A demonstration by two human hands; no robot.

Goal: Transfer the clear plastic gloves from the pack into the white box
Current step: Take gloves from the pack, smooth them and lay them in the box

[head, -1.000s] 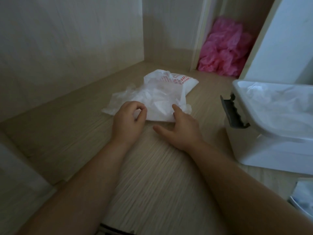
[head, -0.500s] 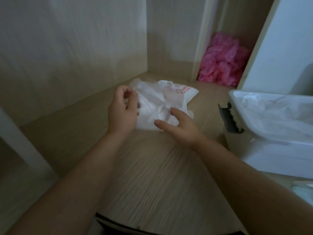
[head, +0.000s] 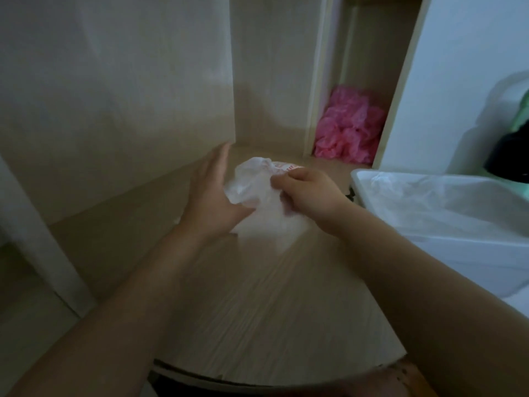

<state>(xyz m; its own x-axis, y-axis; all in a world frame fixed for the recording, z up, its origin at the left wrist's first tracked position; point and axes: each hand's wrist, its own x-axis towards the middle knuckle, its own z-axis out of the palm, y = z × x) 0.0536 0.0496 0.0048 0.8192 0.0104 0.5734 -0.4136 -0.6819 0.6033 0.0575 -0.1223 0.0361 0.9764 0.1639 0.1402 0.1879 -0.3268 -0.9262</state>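
Over the shelf, right hand [head: 307,193] now pinches gloves [head: 252,184]; left hand [head: 211,193] has opened.

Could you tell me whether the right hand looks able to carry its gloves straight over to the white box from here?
Probably yes: the right hand grips the clear gloves just left of the white box, whose top is open, with nothing between.

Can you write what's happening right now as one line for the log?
right hand: pinching crumpled clear plastic gloves | left hand: open beside the bundle | open white plastic box: right, apart
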